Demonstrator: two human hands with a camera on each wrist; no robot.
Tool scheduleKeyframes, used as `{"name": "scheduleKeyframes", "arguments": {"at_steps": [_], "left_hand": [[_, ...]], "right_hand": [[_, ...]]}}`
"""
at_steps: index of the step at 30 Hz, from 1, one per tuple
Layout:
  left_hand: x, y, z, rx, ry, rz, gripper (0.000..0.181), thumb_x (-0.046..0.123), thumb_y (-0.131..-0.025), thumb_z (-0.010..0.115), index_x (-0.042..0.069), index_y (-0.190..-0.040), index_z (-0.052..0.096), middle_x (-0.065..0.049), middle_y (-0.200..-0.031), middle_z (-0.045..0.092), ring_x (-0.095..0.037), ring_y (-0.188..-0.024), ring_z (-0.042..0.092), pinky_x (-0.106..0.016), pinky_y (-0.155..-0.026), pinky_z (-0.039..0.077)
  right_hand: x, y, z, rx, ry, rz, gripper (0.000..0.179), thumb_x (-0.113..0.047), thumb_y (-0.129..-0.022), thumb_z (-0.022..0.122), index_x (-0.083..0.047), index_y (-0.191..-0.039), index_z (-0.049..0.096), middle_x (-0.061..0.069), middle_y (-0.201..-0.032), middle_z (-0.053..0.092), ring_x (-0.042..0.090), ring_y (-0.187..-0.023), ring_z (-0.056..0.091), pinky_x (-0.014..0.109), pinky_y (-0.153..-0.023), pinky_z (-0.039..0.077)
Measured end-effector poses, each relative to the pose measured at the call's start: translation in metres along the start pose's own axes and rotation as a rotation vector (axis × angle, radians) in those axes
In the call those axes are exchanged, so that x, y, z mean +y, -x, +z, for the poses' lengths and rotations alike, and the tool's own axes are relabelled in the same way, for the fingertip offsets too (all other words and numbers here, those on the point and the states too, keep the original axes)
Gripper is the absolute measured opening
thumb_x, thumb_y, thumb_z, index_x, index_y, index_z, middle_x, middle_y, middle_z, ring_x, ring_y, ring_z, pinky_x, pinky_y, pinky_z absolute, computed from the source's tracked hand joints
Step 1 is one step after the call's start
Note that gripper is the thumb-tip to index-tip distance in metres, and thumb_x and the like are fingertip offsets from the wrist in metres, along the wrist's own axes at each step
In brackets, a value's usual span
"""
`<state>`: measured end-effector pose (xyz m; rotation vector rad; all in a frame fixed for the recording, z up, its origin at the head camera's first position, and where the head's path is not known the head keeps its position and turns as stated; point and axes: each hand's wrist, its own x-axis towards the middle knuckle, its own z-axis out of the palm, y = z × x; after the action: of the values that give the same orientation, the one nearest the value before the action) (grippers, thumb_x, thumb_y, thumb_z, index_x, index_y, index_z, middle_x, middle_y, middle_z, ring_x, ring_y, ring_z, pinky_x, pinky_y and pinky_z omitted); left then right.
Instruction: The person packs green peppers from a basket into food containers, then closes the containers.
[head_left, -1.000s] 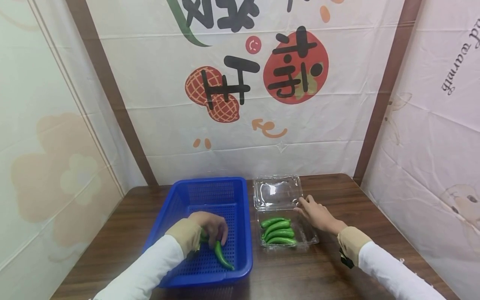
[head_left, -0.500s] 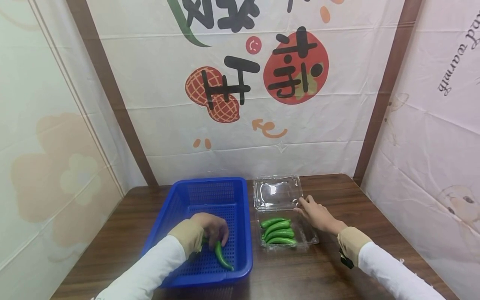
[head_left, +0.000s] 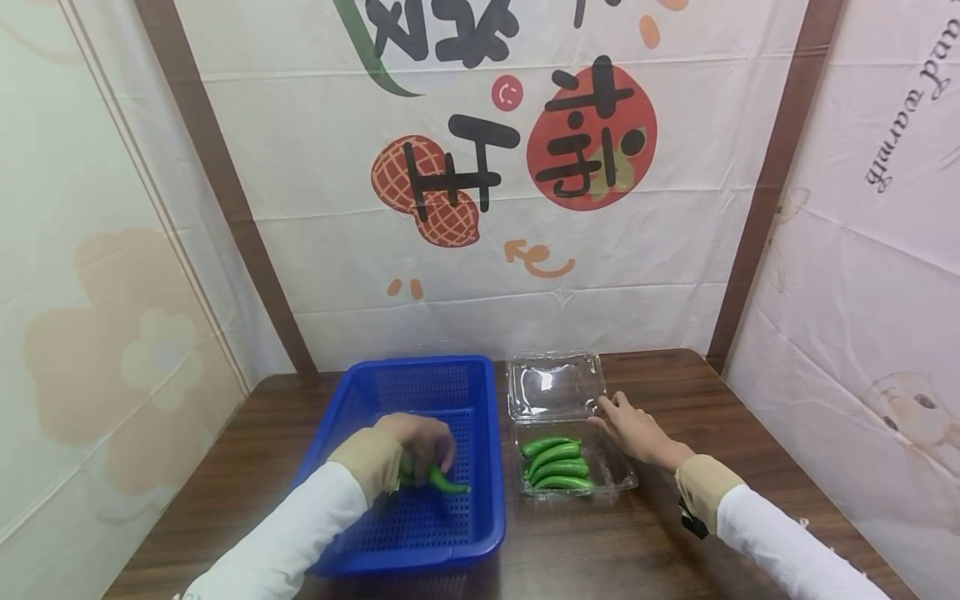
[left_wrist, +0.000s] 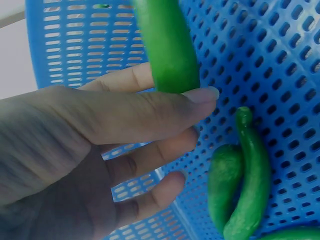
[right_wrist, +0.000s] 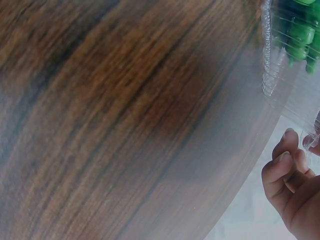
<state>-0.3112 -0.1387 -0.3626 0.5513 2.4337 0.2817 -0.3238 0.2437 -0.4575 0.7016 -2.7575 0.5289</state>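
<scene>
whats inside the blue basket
The left hand pinches one green pepper; at least three other peppers lie loose. Hand and sleeve cover part of the basket; the total's unclear.

A green pepper (left_wrist: 168, 47) is pinched inside the basket (head_left: 500, 467).

The blue basket (head_left: 491, 450) is smooth moulded plastic with a soft sheen, while the clear box (head_left: 555, 387) is thin plastic, very glossy and ridged along its sides. The green peppers (head_left: 561, 467) look smooth and shiny. The tabletop (head_left: 585, 542) shows wood grain under a lightly reflective finish, the backdrop (head_left: 480, 317) is matt, creased cloth, and the white sleeves (head_left: 288, 525) and beige cuffs (head_left: 367, 462) are matt fabric
</scene>
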Motion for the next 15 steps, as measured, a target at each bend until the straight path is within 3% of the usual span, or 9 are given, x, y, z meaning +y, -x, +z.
{"name": "scheduleKeyframes", "arguments": {"at_steps": [8, 15], "left_hand": [[0.0, 0.002, -0.008, 0.012, 0.042, 0.067, 0.034, -0.016, -0.069, 0.075, 0.014, -0.085, 0.068, 0.0, -0.087, 0.065, -0.018, -0.083, 0.059, -0.042, -0.082, 0.051], [0.002, -0.002, -0.023, 0.049, -0.014, 0.187, 0.031, -0.012, -0.07, 0.08, 0.013, -0.086, 0.068, 0.002, -0.085, 0.066, -0.015, -0.081, 0.061, -0.035, -0.076, 0.054]], "right_hand": [[0.0, 0.001, 0.0, 0.01, -0.001, -0.009, 0.018, -0.025, -0.102, 0.055, -0.008, -0.108, 0.05, 0.008, -0.086, 0.042, 0.015, -0.054, 0.046, 0.032, -0.045, 0.039], [0.0, 0.0, 0.0, 0.011, 0.002, -0.005, 0.017, -0.024, -0.102, 0.055, -0.009, -0.107, 0.05, 0.008, -0.087, 0.042, 0.015, -0.054, 0.046, 0.032, -0.045, 0.039]]}}
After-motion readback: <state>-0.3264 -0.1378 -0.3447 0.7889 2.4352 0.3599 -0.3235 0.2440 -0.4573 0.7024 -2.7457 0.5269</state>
